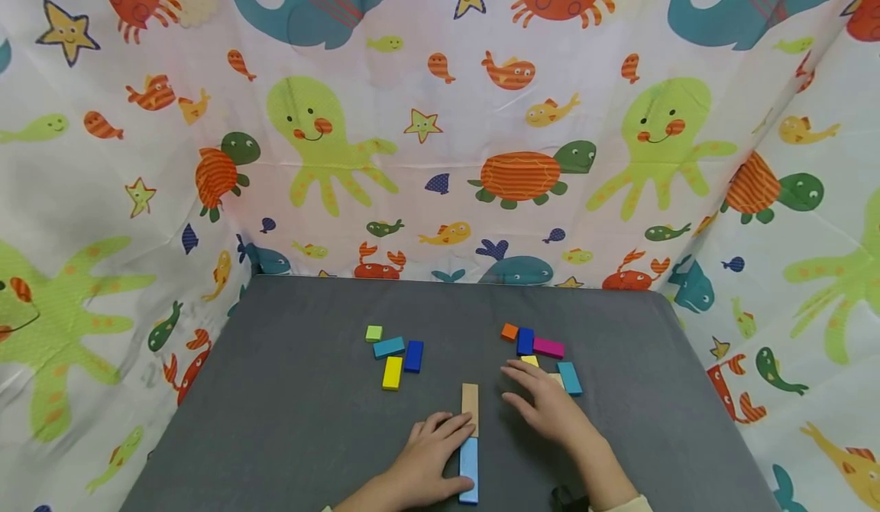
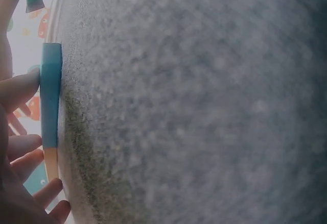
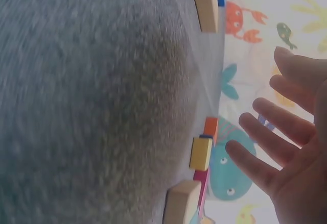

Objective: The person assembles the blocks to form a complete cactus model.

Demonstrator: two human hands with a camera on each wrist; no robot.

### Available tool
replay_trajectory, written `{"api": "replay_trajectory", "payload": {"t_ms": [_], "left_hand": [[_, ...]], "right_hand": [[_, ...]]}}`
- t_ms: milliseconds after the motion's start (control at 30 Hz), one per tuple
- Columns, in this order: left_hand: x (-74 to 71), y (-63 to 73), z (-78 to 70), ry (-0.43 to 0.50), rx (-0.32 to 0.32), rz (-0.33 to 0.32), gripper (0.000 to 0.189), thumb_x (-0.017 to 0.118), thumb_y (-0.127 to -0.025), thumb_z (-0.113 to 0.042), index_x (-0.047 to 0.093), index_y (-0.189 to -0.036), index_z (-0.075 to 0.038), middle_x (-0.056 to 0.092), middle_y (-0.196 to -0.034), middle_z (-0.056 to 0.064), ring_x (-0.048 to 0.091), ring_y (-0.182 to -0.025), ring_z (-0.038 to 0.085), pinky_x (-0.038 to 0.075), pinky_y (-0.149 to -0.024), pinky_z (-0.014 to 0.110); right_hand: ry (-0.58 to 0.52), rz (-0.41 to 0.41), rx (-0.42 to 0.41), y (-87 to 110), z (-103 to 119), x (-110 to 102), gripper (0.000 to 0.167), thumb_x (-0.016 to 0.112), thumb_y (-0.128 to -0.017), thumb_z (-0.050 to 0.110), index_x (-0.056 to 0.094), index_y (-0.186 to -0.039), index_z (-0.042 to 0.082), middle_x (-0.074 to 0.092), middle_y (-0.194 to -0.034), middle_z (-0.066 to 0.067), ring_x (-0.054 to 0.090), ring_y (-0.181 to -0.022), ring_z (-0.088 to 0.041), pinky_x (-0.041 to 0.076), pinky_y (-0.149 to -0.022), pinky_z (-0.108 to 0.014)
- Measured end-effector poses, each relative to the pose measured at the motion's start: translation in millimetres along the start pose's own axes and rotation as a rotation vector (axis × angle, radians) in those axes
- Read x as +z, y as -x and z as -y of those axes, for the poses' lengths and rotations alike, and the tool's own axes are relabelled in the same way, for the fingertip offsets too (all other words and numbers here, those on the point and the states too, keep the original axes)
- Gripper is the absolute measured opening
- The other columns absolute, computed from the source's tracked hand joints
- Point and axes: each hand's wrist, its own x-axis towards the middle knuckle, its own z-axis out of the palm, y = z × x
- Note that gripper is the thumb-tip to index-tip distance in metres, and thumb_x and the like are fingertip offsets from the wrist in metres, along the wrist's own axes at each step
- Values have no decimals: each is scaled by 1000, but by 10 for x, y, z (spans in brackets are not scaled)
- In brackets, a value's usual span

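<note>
On the grey table, a light blue block [image 1: 468, 470] and a plain wooden block [image 1: 470, 401] lie end to end in one straight line. My left hand [image 1: 431, 455] rests along their left side, thumb at the blue block and fingertips at the wooden one. Over the table to the right, my right hand [image 1: 546, 405] hovers with spread fingers and holds nothing. Close to it sit a yellow block [image 3: 201, 153], another wooden block [image 3: 182, 201], and a teal block [image 1: 570, 378]. The hand partly hides the yellow and wooden ones in the head view.
Behind the right hand are orange [image 1: 509, 332], dark blue [image 1: 525, 341] and magenta [image 1: 548, 348] blocks. Farther left stands a group of green [image 1: 373, 333], teal [image 1: 389, 348], blue [image 1: 413, 357] and yellow [image 1: 392, 373] blocks. A sea-animal curtain [image 1: 426, 229] surrounds the table [image 1: 296, 405].
</note>
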Motion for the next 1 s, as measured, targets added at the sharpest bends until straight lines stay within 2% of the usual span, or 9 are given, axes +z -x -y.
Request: {"api": "replay_trajectory", "payload": {"t_ms": [467,833,1000], "left_hand": [[-9,-20,6,18,-14,19,76,63,-90,-64,38,-156,-33,27,-164,-17,34,-143,22,35,-105,54],[48,-4,54,11,6,-9,77,61,-90,-67,39,-156,-33,27,-164,-18,35,-142,23,36,-102,53],[-18,11,9,19,-21,13,77,63,-90,-65,39,-155,-33,28,-164,-17,35,-142,22,36,-103,53]], "right_hand": [[-4,-162,-11,114,-314,-185,49,81,-86,16,66,-132,5,64,-135,-14,62,-122,-37,48,-99,-59],[27,-168,62,193,-483,-259,50,79,-88,16,64,-135,7,62,-137,-15,59,-125,-41,48,-99,-61],[36,-174,50,181,-516,-254,49,79,-88,17,64,-134,7,63,-135,-16,61,-123,-40,49,-98,-60]]}}
